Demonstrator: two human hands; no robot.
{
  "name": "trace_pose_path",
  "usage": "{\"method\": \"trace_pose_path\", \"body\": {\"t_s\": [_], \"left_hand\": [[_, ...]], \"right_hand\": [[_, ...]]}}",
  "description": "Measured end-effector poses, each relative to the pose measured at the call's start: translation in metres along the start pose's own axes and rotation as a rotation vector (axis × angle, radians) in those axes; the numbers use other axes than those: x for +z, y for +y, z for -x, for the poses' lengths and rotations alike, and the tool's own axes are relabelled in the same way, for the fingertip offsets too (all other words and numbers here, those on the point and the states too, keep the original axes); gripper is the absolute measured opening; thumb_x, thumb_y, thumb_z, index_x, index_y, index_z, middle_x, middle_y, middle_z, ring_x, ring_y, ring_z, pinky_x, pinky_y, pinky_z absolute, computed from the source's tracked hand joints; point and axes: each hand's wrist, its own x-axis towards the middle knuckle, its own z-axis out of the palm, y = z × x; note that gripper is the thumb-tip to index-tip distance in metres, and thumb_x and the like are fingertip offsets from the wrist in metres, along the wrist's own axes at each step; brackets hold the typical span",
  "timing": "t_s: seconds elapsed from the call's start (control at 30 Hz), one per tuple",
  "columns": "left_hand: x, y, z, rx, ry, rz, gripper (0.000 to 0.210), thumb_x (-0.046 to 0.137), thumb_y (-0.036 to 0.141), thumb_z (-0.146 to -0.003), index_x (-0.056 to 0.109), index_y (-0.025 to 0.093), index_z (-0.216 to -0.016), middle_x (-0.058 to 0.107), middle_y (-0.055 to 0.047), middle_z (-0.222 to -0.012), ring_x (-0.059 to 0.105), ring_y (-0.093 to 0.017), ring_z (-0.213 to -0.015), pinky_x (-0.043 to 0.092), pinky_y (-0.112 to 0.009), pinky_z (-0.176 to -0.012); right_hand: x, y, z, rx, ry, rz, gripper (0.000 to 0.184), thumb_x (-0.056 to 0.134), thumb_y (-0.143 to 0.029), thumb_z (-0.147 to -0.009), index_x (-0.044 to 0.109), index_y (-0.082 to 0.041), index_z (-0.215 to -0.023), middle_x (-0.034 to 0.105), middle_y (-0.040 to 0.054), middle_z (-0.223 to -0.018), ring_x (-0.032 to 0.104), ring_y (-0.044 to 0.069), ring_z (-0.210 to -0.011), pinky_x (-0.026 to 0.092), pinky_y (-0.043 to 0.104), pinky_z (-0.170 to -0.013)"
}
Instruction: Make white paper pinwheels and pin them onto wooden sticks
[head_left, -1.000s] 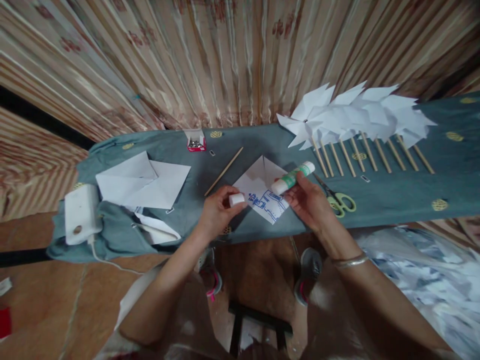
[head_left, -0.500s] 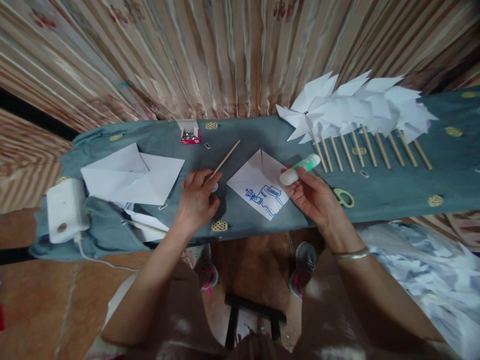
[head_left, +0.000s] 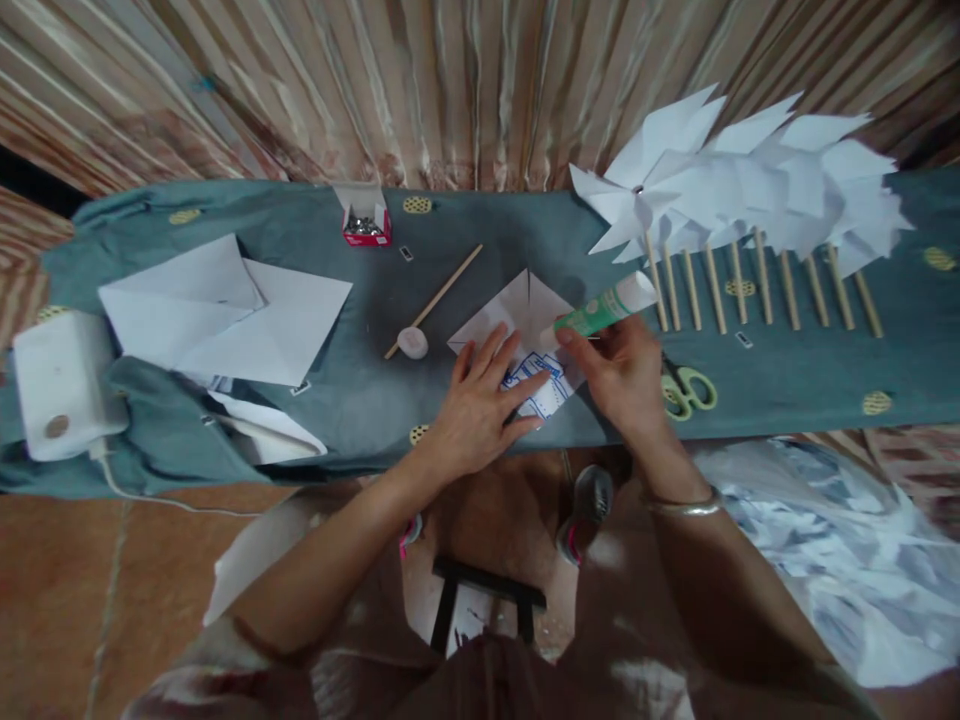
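Note:
A square of white paper (head_left: 487,318) with a blue drawing and crease lines lies turned like a diamond on the cloth. My left hand (head_left: 484,405) rests on it, fingers spread and flat. My right hand (head_left: 624,370) grips a green and white glue stick (head_left: 600,310), tilted with its lower end at the paper's upper right part. Left of the paper, a white round cap (head_left: 412,343) sits against a thin wooden stick (head_left: 450,285). Green-handled scissors (head_left: 694,390) lie just right of my right hand, partly hidden by it.
Paper pinwheels (head_left: 705,190) on wooden sticks overlap at the back right. A small red box (head_left: 367,235) of metal pins stands open at the back. White paper sheets (head_left: 292,320) and a white device (head_left: 67,385) with a cable are at left. A plastic bag (head_left: 840,560) is lower right.
My left hand has let go of the round white cap by the stick and moved right onto the paper. My right hand has turned the glue stick and brought its end down to the paper.

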Motion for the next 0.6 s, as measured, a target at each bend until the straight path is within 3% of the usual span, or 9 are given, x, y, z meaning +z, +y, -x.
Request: {"method": "trace_pose_path", "body": {"t_s": [0.2, 0.6], "left_hand": [[0.003, -0.004, 0.002, -0.009, 0.006, -0.005, 0.05, 0.059, 0.049, -0.087, 0.055, 0.029, -0.133, 0.037, -0.013, -0.154, 0.022, -0.036, -0.146, 0.022, -0.062, -0.114], [0.005, -0.001, 0.002, -0.049, 0.009, 0.029, 0.051, 0.066, 0.045, -0.083, 0.056, 0.029, -0.131, 0.028, -0.011, -0.158, 0.016, -0.039, -0.147, 0.022, -0.064, -0.115]], "right_hand": [[0.005, -0.008, -0.001, 0.037, 0.025, 0.068, 0.032, 0.069, -0.045, -0.079, 0.06, -0.019, -0.096, 0.071, 0.0058, -0.089, 0.067, 0.022, -0.078, 0.054, 0.038, -0.075], [0.007, -0.02, -0.004, 0.009, 0.017, 0.249, 0.028, 0.069, -0.042, -0.081, 0.058, -0.02, -0.094, 0.071, 0.0053, -0.081, 0.068, 0.024, -0.073, 0.051, 0.039, -0.066]]}}
